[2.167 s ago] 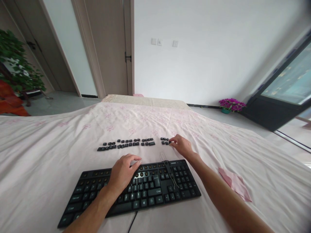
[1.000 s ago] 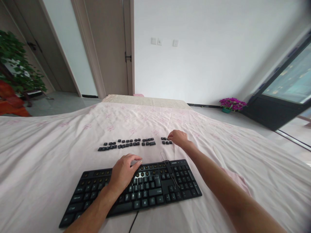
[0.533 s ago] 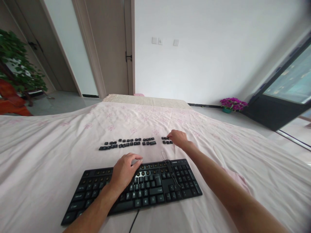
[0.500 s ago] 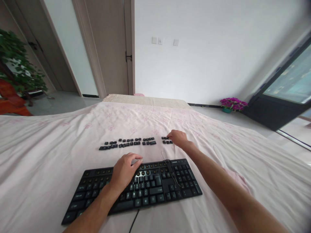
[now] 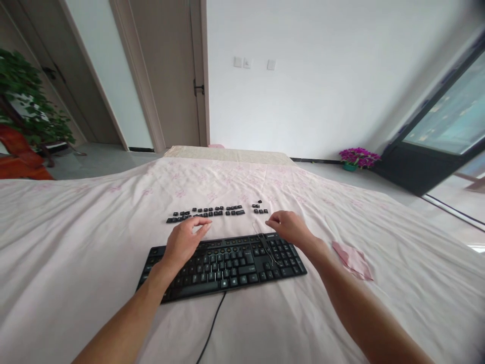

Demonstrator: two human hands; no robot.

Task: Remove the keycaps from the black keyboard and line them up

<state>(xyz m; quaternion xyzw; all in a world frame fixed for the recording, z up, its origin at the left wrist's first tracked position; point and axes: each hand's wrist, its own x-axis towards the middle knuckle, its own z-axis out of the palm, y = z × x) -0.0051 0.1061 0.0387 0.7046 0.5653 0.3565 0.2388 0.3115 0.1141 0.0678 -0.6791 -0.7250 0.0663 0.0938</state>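
Observation:
A black keyboard [image 5: 231,265] lies on the pink floral sheet, several of its top-row keys missing. Beyond it, loose black keycaps [image 5: 215,213] form two rows, with a smaller group [image 5: 260,211] to the right; one keycap [image 5: 259,201] there sits apart. My left hand [image 5: 185,237] hovers over the keyboard's upper left part, thumb and fingers apart, holding nothing visible. Just right of the small keycap group is my right hand [image 5: 290,227], its fingertips close together above the keyboard's upper right edge; whatever is between them is too small to tell. A wire keycap puller [image 5: 266,247] rests on the keyboard.
A pink cloth [image 5: 354,260] lies on the sheet at right. The keyboard's black cable [image 5: 212,323] runs toward me. Past the bed stand a pot of purple flowers [image 5: 358,158] and, at left, a leafy plant [image 5: 30,101].
My right hand has moved back from the small keycap group toward the keyboard. One keycap there now sits farther out. The keyboard appears higher in view, and the pink cloth is uncovered.

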